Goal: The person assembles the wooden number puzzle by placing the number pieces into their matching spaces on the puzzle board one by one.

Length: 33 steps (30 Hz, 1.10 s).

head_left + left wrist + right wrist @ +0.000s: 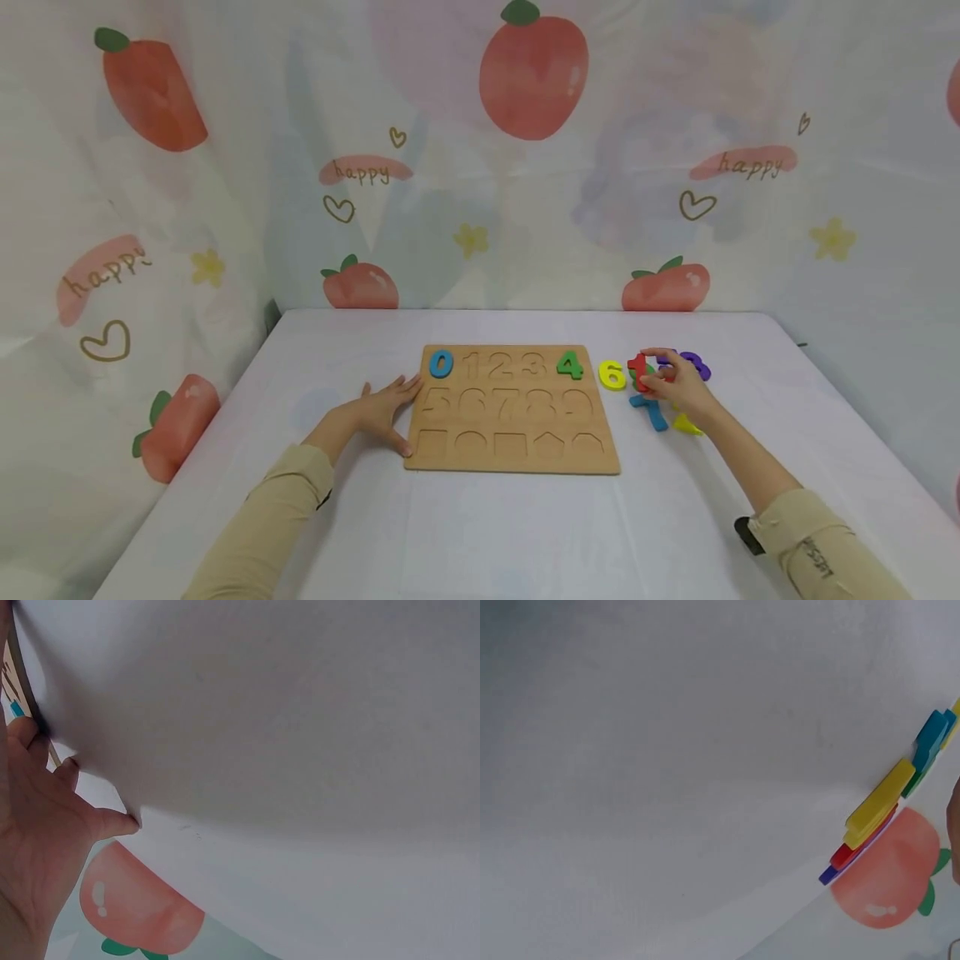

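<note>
My left hand (381,413) has its fingers spread at the left edge of a wooden number board (510,462). Its thumb rests by the lower left corner. A blue number 0 (432,365) and a green number 4 (573,367) sit in the board's top row. To the right of the board, my right hand (684,385) pinches a red number 1 (640,369) between thumb and fingers. Red number 1 stands upright over a mostly hidden green piece. In the right wrist view only a sliver of the hand (955,832) shows.
Beside the right hand lie a yellow number 6 (606,379), a blue number 7 (655,414), a yellow piece (686,425) and a purple piece (701,367), partly covered by the hand. A patterned cloth wall (525,233) stands behind the white table (510,533).
</note>
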Each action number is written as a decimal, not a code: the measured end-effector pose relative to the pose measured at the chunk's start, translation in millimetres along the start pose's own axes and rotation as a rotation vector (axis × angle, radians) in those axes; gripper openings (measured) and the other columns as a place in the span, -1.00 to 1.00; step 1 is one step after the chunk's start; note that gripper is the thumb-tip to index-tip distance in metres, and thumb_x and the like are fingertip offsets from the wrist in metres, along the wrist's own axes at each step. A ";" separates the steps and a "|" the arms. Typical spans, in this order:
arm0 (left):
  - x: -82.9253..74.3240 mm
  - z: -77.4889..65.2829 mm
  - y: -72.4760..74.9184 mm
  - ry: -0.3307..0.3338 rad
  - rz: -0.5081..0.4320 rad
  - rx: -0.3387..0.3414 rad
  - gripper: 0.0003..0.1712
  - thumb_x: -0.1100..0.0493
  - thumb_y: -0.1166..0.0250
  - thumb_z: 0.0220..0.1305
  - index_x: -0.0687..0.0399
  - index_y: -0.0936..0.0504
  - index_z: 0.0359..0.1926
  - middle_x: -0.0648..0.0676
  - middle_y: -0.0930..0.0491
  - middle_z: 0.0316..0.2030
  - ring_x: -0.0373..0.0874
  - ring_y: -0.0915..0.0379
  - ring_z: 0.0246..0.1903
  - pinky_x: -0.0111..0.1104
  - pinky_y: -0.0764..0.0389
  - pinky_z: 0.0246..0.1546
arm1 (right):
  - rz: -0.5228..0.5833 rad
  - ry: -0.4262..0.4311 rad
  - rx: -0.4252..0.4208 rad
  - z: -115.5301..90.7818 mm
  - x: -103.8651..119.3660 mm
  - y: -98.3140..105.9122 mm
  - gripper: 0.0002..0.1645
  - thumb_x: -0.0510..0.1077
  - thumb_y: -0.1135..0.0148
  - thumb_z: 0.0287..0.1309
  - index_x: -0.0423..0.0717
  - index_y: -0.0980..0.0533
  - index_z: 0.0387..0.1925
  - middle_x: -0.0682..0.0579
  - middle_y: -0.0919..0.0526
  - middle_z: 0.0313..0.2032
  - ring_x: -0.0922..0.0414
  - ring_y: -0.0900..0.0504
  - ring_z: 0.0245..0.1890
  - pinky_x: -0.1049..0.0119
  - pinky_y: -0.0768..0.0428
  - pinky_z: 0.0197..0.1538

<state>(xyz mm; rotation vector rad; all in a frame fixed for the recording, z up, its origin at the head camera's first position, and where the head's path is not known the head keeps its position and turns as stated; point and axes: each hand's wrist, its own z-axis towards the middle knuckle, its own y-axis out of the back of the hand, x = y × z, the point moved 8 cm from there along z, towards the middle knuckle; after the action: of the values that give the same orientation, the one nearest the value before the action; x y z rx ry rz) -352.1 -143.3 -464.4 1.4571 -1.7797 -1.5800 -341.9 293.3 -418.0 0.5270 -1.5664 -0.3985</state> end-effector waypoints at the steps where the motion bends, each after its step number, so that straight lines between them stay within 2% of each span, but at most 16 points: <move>1: -0.8 -1.0 0.7 0.003 0.000 -0.001 0.43 -0.26 -0.51 -0.25 0.06 0.17 0.49 0.07 0.27 0.50 0.13 0.40 0.48 0.41 0.36 0.22 | 0.017 -0.005 0.001 0.5 1.0 -1.9 -0.31 -0.16 -0.07 0.32 -0.29 -0.05 0.36 -0.23 -0.48 -0.17 0.24 -0.65 -0.39 0.46 -0.64 -0.22; 6: -2.2 -3.5 2.8 0.013 0.000 -0.003 0.42 -0.25 -0.51 -0.24 0.06 0.17 0.49 0.08 0.27 0.50 0.13 0.39 0.48 0.41 0.36 0.22 | 0.079 -0.002 0.006 2.8 7.7 -12.9 -0.31 -0.17 -0.09 0.30 -0.29 -0.05 0.33 -0.28 -0.57 -0.13 0.23 -0.68 -0.37 0.30 -0.66 -0.15; 13: -1.0 -3.7 3.8 0.005 -0.003 -0.006 0.42 -0.24 -0.52 -0.23 0.06 0.17 0.49 0.09 0.27 0.50 0.15 0.40 0.48 0.42 0.36 0.21 | 0.091 0.065 0.014 11.8 22.6 -27.6 -0.35 -0.20 -0.15 0.26 -0.27 -0.15 0.29 -0.05 -0.60 -0.33 0.25 -0.65 -0.40 0.36 -0.66 -0.19; 16: -1.1 -2.7 4.0 -0.003 -0.007 -0.012 0.41 -0.24 -0.52 -0.24 0.06 0.16 0.49 0.09 0.26 0.50 0.15 0.40 0.48 0.42 0.36 0.21 | 0.080 0.097 0.027 14.9 31.4 -34.2 -0.37 -0.22 -0.16 0.25 -0.30 -0.17 0.27 -0.13 -0.63 -0.33 0.24 -0.64 -0.39 0.43 -0.65 -0.24; 20: -1.4 -2.5 2.9 -0.001 -0.005 -0.008 0.42 -0.25 -0.52 -0.25 0.06 0.16 0.49 0.08 0.27 0.50 0.16 0.40 0.47 0.43 0.36 0.20 | 0.071 0.102 0.047 18.2 41.4 -46.2 -0.39 -0.25 -0.17 0.23 -0.30 -0.19 0.25 -0.26 -0.64 -0.25 0.17 -0.65 -0.35 0.38 -0.66 -0.22; 23: -1.2 -2.8 2.8 0.003 -0.002 -0.011 0.42 -0.25 -0.52 -0.25 0.06 0.15 0.49 0.07 0.26 0.51 0.16 0.40 0.47 0.44 0.36 0.19 | 0.075 0.115 0.064 21.6 49.6 -56.9 -0.40 -0.27 -0.18 0.21 -0.30 -0.21 0.23 -0.22 -0.64 -0.29 0.17 -0.63 -0.36 0.37 -0.66 -0.21; 29: 0.4 -2.6 0.9 0.011 -0.001 -0.008 0.41 -0.25 -0.51 -0.24 0.04 0.16 0.49 0.06 0.27 0.51 0.16 0.42 0.47 0.44 0.36 0.19 | 0.105 0.178 0.104 28.5 64.3 -77.6 -0.43 -0.37 -0.19 0.16 -0.37 -0.23 0.18 -0.13 -0.59 -0.45 0.22 -0.58 -0.49 0.45 -0.60 -0.32; 33: 0.1 -1.2 0.3 0.008 0.006 -0.010 0.42 -0.26 -0.51 -0.25 0.04 0.17 0.49 0.06 0.27 0.51 0.15 0.42 0.47 0.44 0.37 0.19 | 0.114 0.202 0.132 30.9 73.7 -88.9 -0.45 -0.39 -0.17 0.17 -0.39 -0.23 0.17 -0.20 -0.58 -0.46 0.20 -0.57 -0.50 0.40 -0.61 -0.35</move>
<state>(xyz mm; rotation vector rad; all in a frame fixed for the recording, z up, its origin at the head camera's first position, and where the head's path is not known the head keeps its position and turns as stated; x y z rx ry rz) -351.3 -144.0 -463.8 1.4500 -1.7678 -1.5759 -366.2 176.8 -407.8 0.5585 -1.4257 -0.1501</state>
